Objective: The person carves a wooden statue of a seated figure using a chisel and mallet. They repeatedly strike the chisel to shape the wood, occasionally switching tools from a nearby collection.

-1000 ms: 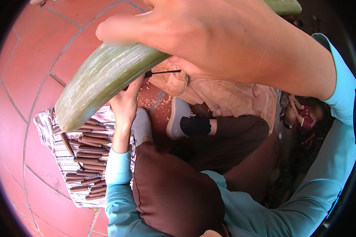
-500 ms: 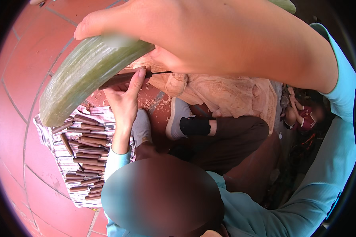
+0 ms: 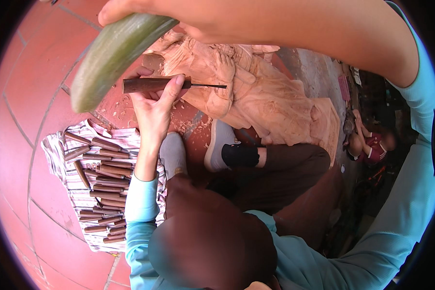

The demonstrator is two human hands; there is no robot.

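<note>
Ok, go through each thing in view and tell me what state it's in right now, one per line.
Left hand: closed around the chisel handle.
Chisel: held level, blade tip against the carving.
Right hand: raised, gripping the mallet.
Green mallet: lifted above the chisel, not touching it.
Wooden carving: lying on the floor, unpainted.
Spare chisels: laid out on striped cloth.

place: a woodcarving workshop, work done on the floor
floor: red tiles (image 3: 19, 121), wood chips near the carving
far: pale carved wooden figure (image 3: 256, 92), lying flat
left: striped cloth (image 3: 77, 193) spread with rows of wooden-handled chisels (image 3: 104, 181)
</note>
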